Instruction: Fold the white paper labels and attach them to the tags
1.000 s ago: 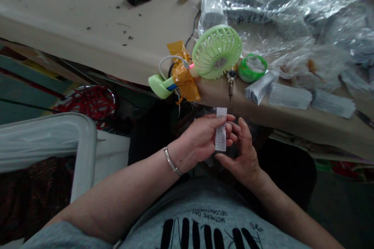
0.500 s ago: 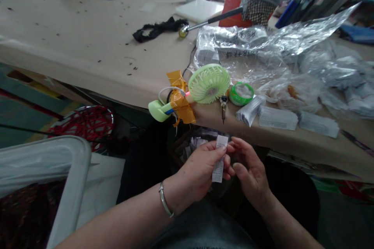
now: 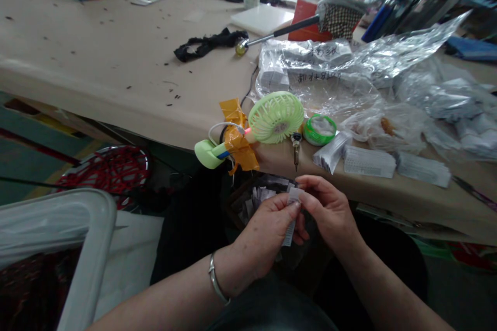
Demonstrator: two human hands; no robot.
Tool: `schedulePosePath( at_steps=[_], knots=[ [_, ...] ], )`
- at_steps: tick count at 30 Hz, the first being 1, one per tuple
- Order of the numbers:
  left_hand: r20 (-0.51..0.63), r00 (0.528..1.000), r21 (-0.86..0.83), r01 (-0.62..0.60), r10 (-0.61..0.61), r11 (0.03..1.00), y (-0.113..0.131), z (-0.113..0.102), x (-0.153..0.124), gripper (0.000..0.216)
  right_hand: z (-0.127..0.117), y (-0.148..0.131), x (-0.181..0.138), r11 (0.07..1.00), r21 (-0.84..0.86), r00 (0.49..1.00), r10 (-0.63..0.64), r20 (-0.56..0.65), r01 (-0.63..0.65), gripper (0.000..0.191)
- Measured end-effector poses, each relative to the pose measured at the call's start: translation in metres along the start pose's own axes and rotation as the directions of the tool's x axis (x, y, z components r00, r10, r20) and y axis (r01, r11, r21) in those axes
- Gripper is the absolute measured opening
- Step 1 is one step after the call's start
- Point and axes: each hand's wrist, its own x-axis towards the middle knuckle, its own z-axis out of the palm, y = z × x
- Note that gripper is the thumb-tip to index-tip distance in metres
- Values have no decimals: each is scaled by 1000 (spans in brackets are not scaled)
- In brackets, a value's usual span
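Observation:
A narrow white printed label is held in front of my lap. My left hand is closed on it, thumb across its face, and part of it is covered by those fingers. My right hand is closed at the label's upper end, thumb against it and fingers behind. Below my hands, a box of loose white labels is partly hidden. Above them, a soldering iron points its tip down over the table edge, beside a green fan fixed with brown tape.
On the table's front edge lie a green round tin and several label stacks. Behind them are clear plastic bags and a black cloth strip. At lower left stands a white bin.
My right hand has come in from open fingers to pinch the label's upper end. My left hand still holds the label, which has tilted slightly. The camera view has shifted a little.

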Motion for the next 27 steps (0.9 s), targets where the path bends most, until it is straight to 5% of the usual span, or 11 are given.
schedulePosePath(
  at_steps=[4, 11, 16, 20, 27],
  knots=[
    [34, 999, -11, 6, -5, 1000, 1, 0, 0, 11, 0, -4, -3, 820, -460, 930, -366, 38, 342, 30],
    [38, 999, -2, 33, -33, 999, 1, -1, 3, 10, -2, 1, -6, 791, -487, 925, -365, 111, 370, 31],
    [36, 999, 21, 6, -6, 1000, 0, -2, 3, 17, -2, 3, -5, 970, -213, 991, -127, -49, 114, 26],
    [30, 1000, 41, -2, 1, 999, 0, -3, 3, 18, -2, 4, 1, 966, 195, 985, 164, 51, -171, 14],
    [28, 999, 129, -50, 47, 990, 2, -3, 6, 22, 1, -1, 8, 926, 308, 975, 199, 102, -221, 16]
  ],
)
